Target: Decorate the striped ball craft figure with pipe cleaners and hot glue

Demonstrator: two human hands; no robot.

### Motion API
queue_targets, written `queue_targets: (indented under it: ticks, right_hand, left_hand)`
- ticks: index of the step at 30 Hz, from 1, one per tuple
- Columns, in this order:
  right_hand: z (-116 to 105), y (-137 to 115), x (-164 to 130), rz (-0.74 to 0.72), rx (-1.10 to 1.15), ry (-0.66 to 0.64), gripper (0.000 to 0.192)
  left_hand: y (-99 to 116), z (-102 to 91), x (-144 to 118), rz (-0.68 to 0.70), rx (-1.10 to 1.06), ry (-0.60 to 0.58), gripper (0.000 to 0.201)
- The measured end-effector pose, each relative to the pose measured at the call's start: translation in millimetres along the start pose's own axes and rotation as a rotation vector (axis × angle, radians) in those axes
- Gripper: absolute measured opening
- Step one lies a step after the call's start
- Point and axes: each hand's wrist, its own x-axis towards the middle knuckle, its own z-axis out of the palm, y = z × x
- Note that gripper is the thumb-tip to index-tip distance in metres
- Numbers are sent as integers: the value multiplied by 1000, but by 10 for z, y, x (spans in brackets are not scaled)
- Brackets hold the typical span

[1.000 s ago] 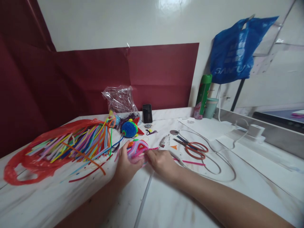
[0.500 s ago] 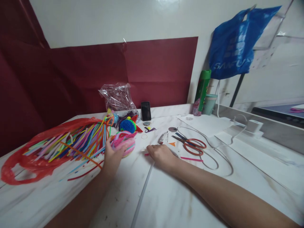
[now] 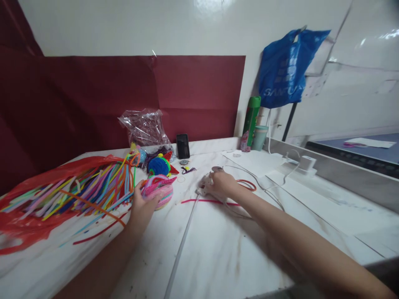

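Observation:
My left hand (image 3: 143, 205) is closed around a pink, striped ball wound from fuzzy pipe cleaners (image 3: 160, 192), fingers on its left side and front. My right hand (image 3: 222, 184) is curled over a white hot glue gun (image 3: 205, 185) lying on the table; the palm hides much of its body. Beyond the wrist, the orange handle of the scissors (image 3: 248, 184) shows, their blades covered by the hand. A pink pipe cleaner (image 3: 196, 201) lies in front of the glue gun. Behind the pink ball sits a blue ball with red and green pieces (image 3: 159, 166).
Many coloured pipe cleaners (image 3: 93, 187) lie on a red plastic bag (image 3: 40, 182) at left. Behind stand a clear plastic bag (image 3: 143, 128) and a black phone-like object (image 3: 183, 146). A white cable (image 3: 274, 197), paper (image 3: 258, 162), green can (image 3: 252, 120) and cup (image 3: 259, 138) are at right.
My right hand has moved from the pink pipe cleaner to the right and back, onto the glue gun. My left hand keeps the pink ball. The view has turned slightly right.

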Motion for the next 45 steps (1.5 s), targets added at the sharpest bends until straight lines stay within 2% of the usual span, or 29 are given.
queue_targets:
  ticks: [5,9,15,17,19,21,24,27,31,35,40,45]
  right_hand:
    - [221,-41,-104,-45,-12,-68,19]
    - [274,-66,-139,-38,12,-19,17]
    - [204,-75,-165,-10,111,109,22]
    - [164,-92,-201,-5,292,152,25]
    - [116,-131,-269,-54,591,171,27]
    - [63,-195,-369,-143,843,110,29]
    - [-8,-318,-544,-164,1011,-19,33]
    - [-37,-438,-685,-248,1003,-35,32]
    - [-23,-561,-772,-415,945,-31,19]
    - [9,-620,-770,-439,899,-25,4]
    - [35,-615,-750,-430,911,-15,3]
    - [27,-616,-748,-485,875,4,5]
  left_hand:
    - [-13,14,2,-61,-57,6,74]
    - [-2,13,-9,-74,-98,6,71]
    - [-2,16,-19,-73,-116,6,70]
    - [-2,19,-28,-63,-125,4,69]
    - [-11,22,-27,-60,-120,13,68]
    - [-37,22,-10,-61,-129,30,67]
    - [-89,20,28,-73,-158,34,67]
    - [-114,24,44,-70,-162,7,69]
    - [-110,50,10,-58,-153,3,72]
    - [-126,93,-41,-23,-193,-25,70]
    - [-91,128,-81,-31,-142,-11,74]
    - [-99,137,-82,-29,-148,-18,72]
